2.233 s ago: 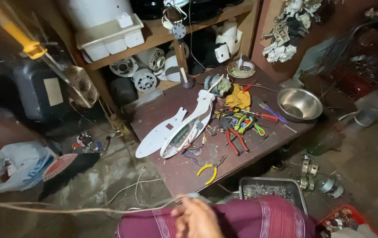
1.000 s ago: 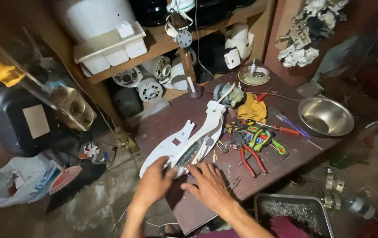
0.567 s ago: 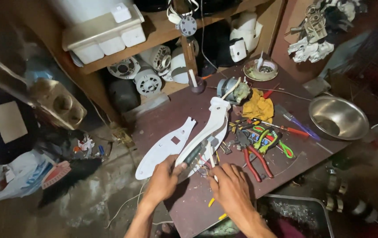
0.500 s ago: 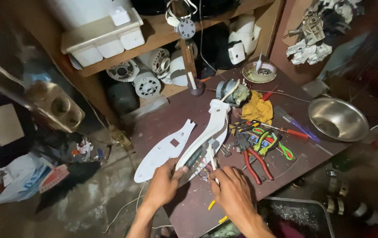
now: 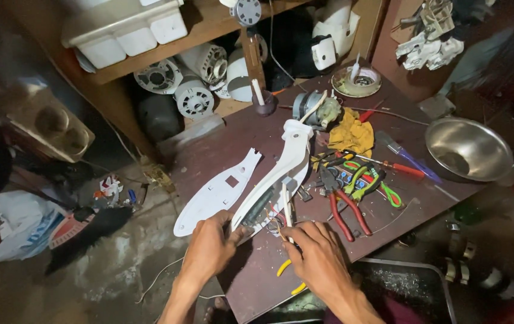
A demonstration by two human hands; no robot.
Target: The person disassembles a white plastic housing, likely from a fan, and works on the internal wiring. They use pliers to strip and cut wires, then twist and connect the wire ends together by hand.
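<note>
My left hand (image 5: pixel 209 249) grips the near end of a long white plastic housing (image 5: pixel 284 162) that lies open on the dark red table (image 5: pixel 221 138), its wiring showing. My right hand (image 5: pixel 317 255) rests beside it, fingertips on the thin wires (image 5: pixel 278 225) at the housing's near end. A flat white cover plate (image 5: pixel 218 195) lies just left of the housing. Yellow-handled pliers (image 5: pixel 287 276) sit partly under my right hand.
Red-handled pliers (image 5: pixel 344 210), green-handled cutters (image 5: pixel 368 180), screwdrivers (image 5: pixel 404 165), a yellow rag (image 5: pixel 356 135) and a small motor (image 5: pixel 314 108) crowd the table's right half. A steel bowl (image 5: pixel 467 150) stands far right. Motors and white trays fill the shelf (image 5: pixel 167 57) behind. A metal tray (image 5: pixel 401 291) lies below.
Both hands came up from my lap onto the table's near edge. The left took hold of the white housing's end and the right settled on its wires; the camera leaned in closer.
</note>
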